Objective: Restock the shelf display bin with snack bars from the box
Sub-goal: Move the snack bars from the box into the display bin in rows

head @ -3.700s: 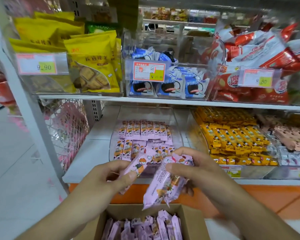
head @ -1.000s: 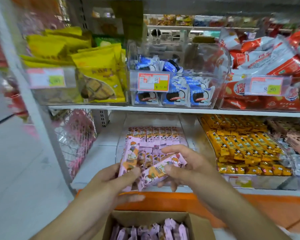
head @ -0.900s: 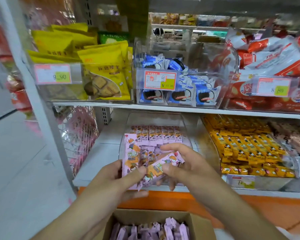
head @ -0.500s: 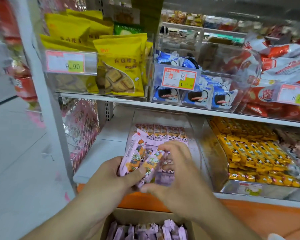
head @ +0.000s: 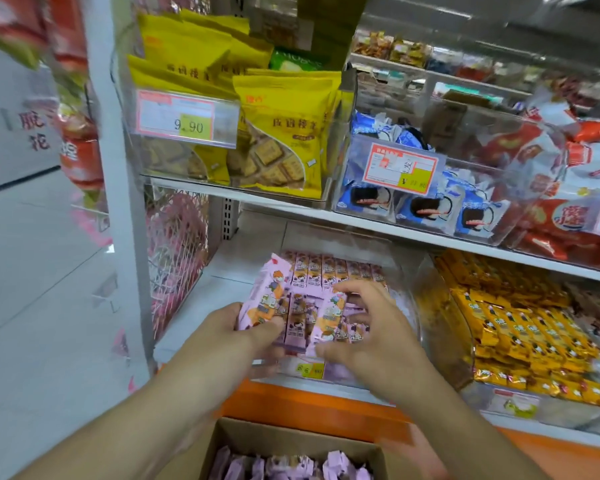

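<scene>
Shelving is crowding the work on every side: yellow biscuit bags are standing in a clear bin on the upper shelf, with blue cream-sandwich packs beside them and red-and-white packets further right. On the lower shelf, a clear bin of yellow bars is sitting just right of the display bin, whose clear front wall with a yellow price tag is standing between the hands and the rows inside. The upper shelf edge is overhanging the bin's rear.

Pink snack bars are lying in rows in the bin, long axes running front to back. The left hand is gripping one pink bar by its near end, its long axis tilting up and away toward the back of the shelf. The right hand is curling its fingers around another bar over the bin's front row, that bar pointing the same way. The cardboard box with more pink bars is sitting below, at the frame's bottom edge.
</scene>
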The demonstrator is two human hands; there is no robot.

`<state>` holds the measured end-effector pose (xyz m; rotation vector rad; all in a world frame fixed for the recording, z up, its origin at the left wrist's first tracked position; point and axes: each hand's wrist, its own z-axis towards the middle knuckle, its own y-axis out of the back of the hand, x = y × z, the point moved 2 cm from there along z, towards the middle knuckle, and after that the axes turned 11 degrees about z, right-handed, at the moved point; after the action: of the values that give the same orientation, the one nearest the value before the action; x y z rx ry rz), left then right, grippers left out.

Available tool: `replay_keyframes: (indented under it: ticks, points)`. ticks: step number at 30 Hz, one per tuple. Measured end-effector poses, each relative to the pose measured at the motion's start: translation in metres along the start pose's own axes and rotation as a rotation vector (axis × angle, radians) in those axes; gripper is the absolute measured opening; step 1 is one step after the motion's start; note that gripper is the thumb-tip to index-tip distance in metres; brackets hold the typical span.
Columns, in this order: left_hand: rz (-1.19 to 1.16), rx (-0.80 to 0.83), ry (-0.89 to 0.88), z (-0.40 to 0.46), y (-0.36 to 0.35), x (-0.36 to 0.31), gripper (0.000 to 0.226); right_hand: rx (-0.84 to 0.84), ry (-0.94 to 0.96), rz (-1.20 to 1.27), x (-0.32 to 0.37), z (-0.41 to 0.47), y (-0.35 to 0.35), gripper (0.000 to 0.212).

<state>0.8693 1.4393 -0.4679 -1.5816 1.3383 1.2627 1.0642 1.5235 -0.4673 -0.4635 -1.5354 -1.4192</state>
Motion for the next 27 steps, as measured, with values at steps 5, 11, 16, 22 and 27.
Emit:
replay_keyframes:
  ticks: [5,11,16,22,27]
  points:
    - [-0.018,-0.028,0.015,0.006,0.003,-0.001,0.015,0.051,-0.216,0.062,-0.032,0.046,-0.002,0.079]
    - [0.004,-0.01,-0.003,0.012,0.002,0.005,0.014,0.249,-0.284,0.092,-0.055,0.066,-0.021,0.065]
    - [0.004,0.031,-0.008,0.014,0.0,0.004,0.017,0.271,-0.268,0.057,-0.055,0.064,-0.014,0.059]
    - [0.027,0.155,-0.03,0.006,-0.012,0.001,0.016,0.152,-0.157,0.192,-0.025,0.051,0.002,0.037]
    - [0.08,0.25,-0.049,-0.004,-0.023,0.002,0.024,0.305,-0.058,0.646,0.023,0.025,0.015,0.033]
